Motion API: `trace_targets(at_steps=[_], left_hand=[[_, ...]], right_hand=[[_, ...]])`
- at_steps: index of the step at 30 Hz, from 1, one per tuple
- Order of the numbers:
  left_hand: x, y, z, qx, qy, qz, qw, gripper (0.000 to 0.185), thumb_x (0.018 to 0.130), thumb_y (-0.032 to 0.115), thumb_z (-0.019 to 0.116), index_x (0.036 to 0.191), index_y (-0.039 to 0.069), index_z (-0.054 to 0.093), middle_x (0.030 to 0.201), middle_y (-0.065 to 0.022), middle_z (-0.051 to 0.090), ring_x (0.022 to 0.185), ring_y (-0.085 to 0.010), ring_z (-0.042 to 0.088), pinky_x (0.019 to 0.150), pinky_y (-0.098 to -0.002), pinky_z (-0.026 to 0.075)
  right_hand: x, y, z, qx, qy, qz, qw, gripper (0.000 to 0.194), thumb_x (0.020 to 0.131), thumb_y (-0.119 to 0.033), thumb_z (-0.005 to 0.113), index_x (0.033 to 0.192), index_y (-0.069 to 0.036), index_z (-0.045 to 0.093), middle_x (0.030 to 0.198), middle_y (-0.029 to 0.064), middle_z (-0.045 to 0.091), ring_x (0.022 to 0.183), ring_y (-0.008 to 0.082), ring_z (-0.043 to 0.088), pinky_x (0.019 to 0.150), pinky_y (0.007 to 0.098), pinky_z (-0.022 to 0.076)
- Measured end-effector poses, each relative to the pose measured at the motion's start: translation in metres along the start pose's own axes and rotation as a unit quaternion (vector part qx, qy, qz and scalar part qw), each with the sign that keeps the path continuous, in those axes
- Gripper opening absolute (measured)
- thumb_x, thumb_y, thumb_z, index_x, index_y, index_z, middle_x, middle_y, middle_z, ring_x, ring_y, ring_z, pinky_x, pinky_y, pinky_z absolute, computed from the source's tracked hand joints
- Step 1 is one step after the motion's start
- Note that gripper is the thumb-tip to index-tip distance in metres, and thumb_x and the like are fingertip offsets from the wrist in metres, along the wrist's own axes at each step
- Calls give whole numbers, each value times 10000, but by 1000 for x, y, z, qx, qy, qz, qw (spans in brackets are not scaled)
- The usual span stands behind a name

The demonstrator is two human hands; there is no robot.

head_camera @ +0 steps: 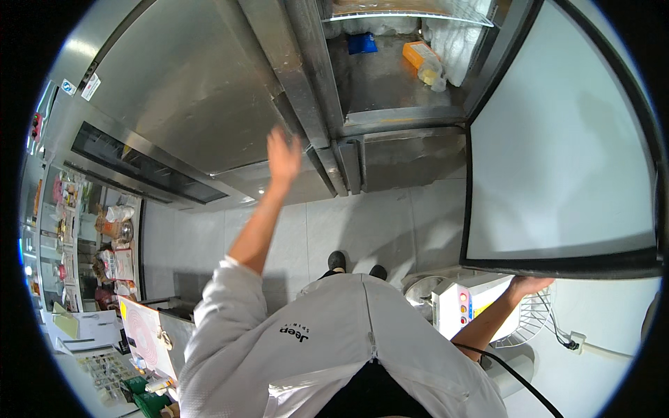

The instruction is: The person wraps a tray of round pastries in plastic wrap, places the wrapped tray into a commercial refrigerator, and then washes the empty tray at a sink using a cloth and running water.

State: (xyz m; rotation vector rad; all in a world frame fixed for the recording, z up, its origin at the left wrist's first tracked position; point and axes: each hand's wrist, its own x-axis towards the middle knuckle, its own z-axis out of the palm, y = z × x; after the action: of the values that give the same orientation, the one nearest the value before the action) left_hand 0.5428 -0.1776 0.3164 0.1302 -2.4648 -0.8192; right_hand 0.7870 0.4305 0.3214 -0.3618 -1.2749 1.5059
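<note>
My left hand (284, 155), somewhat blurred, is held in front of the stainless steel cabinet door (193, 89) with nothing in it. My right hand (529, 285) is at the edge of the opened freezer door (559, 172), its fingers partly hidden behind it. Inside the steel compartment, a blue packet (361, 44) lies on the floor at the left. To its right is an orange box (418, 54), touching a clear plastic bag (431, 74) with something yellow in it. Frost (454, 49) coats the inner walls, and a wire shelf (407, 16) spans above.
Low at the right stand a white machine with coloured buttons (476, 308), a metal bowl (422, 295) and a wire basket (530, 318). A black cable (515, 371) crosses near my right arm. Shelves with bagged goods (117, 224) and a worktable (143, 334) are at the left.
</note>
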Motion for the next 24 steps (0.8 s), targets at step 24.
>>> trace_targets(at_steps=[24], left_hand=[[-228, -28, -276, -413, 433, -167, 784, 549, 1039, 438, 365, 1402, 27, 391, 1366, -123, 469, 1237, -242, 459, 1072, -399, 360]], right_hand=[[-47, 7, 31, 13, -59, -84, 995, 207, 926, -126, 564, 1028, 47, 517, 996, 128, 587, 878, 206, 562, 801, 378, 516]])
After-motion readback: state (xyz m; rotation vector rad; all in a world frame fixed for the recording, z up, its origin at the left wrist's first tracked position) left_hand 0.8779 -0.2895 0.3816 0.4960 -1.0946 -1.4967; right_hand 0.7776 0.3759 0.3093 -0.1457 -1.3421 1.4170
